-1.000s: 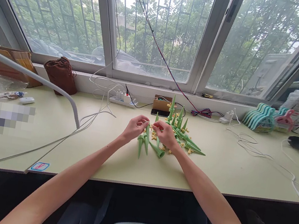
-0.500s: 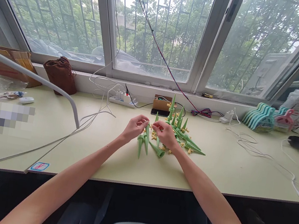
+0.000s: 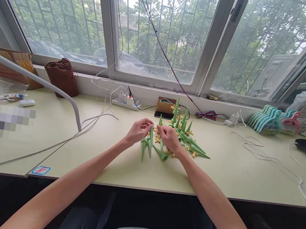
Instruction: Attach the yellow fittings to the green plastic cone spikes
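My left hand (image 3: 139,130) pinches the upper end of a green plastic watering spike (image 3: 151,137), whose tip points down. Close to its right, my right hand (image 3: 169,137) is closed with fingertips together near that spike's top; whatever they hold is too small and covered to make out. Below the left hand, two more green spikes (image 3: 142,151) lie with their points toward me. A hollow green cone (image 3: 161,153) lies on its side under the right hand. Several small yellow valves (image 3: 157,140) are scattered between and behind the hands.
Behind my right hand, several green spikes (image 3: 176,110) stand upright and others (image 3: 198,149) lie flat. A phone and small cardboard box (image 3: 166,104) sit behind them. White cables (image 3: 80,130) cross the left of the table (image 3: 120,171). Teal hangers (image 3: 266,119) stand far right.
My right fingertips have shifted slightly, with the spike in my left hand tilting a little. The other spikes and valves stay where they were.
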Demonstrator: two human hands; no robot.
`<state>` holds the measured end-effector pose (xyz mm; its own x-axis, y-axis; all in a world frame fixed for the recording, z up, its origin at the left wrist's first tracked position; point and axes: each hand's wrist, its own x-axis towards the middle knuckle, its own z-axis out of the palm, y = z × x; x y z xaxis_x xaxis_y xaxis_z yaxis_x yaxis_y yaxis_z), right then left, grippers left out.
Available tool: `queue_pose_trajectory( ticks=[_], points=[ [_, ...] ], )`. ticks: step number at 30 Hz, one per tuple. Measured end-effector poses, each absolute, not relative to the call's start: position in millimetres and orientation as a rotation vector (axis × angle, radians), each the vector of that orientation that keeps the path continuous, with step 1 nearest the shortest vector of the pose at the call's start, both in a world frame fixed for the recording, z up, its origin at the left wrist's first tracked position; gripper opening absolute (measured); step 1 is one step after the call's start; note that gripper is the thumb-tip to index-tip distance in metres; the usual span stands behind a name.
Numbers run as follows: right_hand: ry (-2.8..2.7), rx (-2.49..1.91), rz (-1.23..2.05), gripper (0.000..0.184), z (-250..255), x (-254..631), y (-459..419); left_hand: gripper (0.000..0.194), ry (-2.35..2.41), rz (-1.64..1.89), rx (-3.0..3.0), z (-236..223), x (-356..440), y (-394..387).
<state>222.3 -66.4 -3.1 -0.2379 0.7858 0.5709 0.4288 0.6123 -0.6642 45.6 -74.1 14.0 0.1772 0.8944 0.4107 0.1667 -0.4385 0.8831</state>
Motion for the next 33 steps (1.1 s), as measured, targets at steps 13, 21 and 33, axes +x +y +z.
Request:
queue_pose_trajectory(
  ticks=[13,21,33],
  points=[
    [-1.883,-0.88,0.546,0.02,1.4,223.8,-71.4,0.031,1.045,1.329,1.725,15.9,46.0,-76.5],
    [-1.881,-0.931,0.531,0.027,-2.3,223.2,-68.1,0.031,1.022,1.319,1.733,14.0,45.1,-75.4],
    [-1.914,-0.927,0.477,0.06,-5.2,223.5,-64.7,0.03,0.997,1.315,1.729,13.5,45.7,-75.7]
  ],
)
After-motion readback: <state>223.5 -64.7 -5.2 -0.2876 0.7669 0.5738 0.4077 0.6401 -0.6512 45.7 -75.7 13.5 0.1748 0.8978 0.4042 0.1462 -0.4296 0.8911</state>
